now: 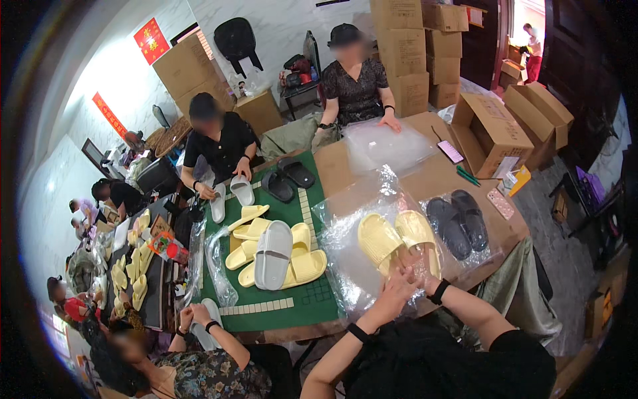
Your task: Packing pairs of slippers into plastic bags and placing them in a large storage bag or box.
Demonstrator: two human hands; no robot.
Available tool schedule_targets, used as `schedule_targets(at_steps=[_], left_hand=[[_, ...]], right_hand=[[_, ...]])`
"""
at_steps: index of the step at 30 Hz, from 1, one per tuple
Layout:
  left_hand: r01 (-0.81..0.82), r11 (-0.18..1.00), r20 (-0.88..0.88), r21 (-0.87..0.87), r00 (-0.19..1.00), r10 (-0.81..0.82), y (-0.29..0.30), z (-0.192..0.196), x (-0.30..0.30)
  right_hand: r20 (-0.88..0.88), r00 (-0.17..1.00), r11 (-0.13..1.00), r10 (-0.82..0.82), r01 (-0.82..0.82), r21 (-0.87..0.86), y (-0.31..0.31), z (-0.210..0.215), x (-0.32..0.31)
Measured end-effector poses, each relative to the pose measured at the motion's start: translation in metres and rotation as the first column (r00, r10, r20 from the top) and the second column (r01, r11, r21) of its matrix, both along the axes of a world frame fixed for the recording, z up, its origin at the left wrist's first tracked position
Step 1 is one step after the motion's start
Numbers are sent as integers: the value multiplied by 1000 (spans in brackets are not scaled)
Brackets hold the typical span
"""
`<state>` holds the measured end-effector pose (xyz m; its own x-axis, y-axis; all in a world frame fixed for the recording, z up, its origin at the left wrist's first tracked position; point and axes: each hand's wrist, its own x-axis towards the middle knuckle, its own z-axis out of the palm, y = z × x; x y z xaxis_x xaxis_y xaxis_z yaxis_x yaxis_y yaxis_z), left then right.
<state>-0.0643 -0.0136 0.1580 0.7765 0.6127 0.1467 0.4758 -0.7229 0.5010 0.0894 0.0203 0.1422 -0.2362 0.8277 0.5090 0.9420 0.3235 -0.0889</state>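
A pair of yellow slippers [380,233] lies on clear plastic bags [335,259] in front of me, toes pointing away. My left hand [397,292] is at the heel end of the left slipper, fingers closed against its edge. Beside it, my right hand [421,267] grips the heel part of the right-hand yellow slipper [413,228]; some fingertips are hidden by glare and plastic. Both hands are close together, nearly touching. Just to the right rests a pair of black slippers [458,223] on clear plastic.
Left on a green mat [319,319] is a pile of yellow slippers [309,266] with a grey pair [272,256] on top. Co-workers sit around the table; one handles white slippers [242,191]. Plastic sheets [389,143], a phone [450,151] and an open carton [488,133] lie beyond.
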Motion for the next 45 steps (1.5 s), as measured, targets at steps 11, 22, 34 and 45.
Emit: schedule_targets(at_steps=[11,22,34,45], left_hand=[[277,944,402,-179,897,-186,7,16,-1],[42,600,467,-799,673,574,65,44,-53],[54,523,419,-850,671,612,71,65,-32],[-303,909,243,-285,895,375,45,78,-7]], right_hand=[[-72,960,903,270,-278,-327,29,4,11],[-292,912,855,287,-382,-351,10,68,36],[-652,-18,537,-758,-584,-608,-39,-18,27],[-548,-394,603,-738,-750,-272,-27,51,13]])
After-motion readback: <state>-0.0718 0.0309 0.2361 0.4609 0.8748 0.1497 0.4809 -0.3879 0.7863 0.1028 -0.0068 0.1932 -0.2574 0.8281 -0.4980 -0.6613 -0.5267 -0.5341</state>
